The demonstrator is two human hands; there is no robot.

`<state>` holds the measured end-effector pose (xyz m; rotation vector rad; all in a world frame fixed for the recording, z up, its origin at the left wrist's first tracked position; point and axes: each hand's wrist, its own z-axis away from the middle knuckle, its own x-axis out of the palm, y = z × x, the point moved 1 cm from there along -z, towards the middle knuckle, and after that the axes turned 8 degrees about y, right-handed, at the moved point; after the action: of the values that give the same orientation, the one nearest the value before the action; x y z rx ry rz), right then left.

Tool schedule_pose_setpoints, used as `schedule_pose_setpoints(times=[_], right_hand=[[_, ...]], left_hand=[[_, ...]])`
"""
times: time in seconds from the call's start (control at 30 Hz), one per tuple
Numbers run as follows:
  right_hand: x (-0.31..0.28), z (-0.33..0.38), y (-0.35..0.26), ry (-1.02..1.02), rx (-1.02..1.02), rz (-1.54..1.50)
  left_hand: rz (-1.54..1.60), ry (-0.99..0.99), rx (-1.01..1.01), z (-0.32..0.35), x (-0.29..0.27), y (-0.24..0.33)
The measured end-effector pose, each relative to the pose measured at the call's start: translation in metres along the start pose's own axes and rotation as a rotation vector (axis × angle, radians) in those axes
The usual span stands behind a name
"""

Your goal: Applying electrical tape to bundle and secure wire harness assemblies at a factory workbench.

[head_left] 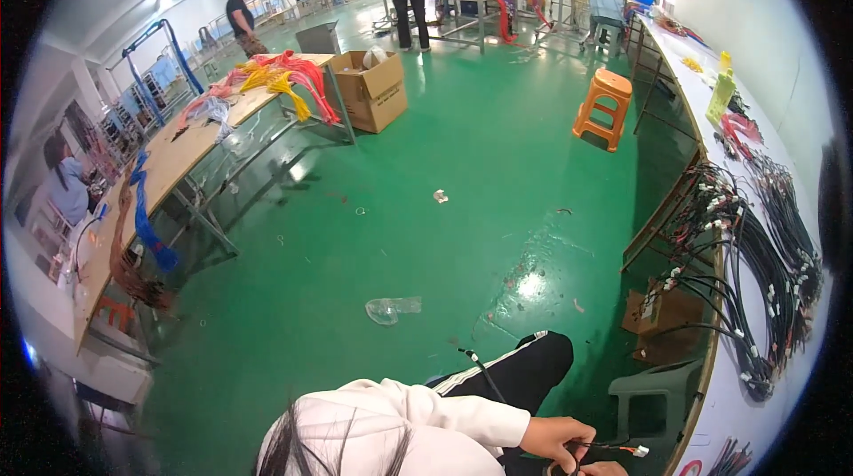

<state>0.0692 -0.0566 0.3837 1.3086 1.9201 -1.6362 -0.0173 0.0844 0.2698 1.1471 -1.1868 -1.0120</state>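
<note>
At the lower edge my left hand [555,440], coming out of a white sleeve, is closed with thumb and fingers pinching a thin black wire harness [611,447]. A small white connector [640,451] with orange and dark wires sticks out to the right of the fingers. My right hand [604,469] shows only in part, cut off by the frame edge; its fingers are bent close against the left fingertips at the harness. Across my dark trouser leg [533,374] lies a black cable [484,369] with a white band near its end.
A white bench [742,427] on the right carries bundles of black cables [764,272] and a yellow-green bottle [721,94]. Beneath it are a grey stool [653,396] and cardboard. An orange stool [604,109], a carton [373,90] and a wire-covered table [191,134] stand farther off. Several people are around.
</note>
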Motion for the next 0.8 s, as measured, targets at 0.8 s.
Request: schedule_pose_setpoints(times=[0.8], right_hand=[[0.0034,-0.0069,0.0026,-0.063,-0.102,0.075]], left_hand=[[-0.088,-0.045,0.096,0.0022,0.0014,-0.0062]])
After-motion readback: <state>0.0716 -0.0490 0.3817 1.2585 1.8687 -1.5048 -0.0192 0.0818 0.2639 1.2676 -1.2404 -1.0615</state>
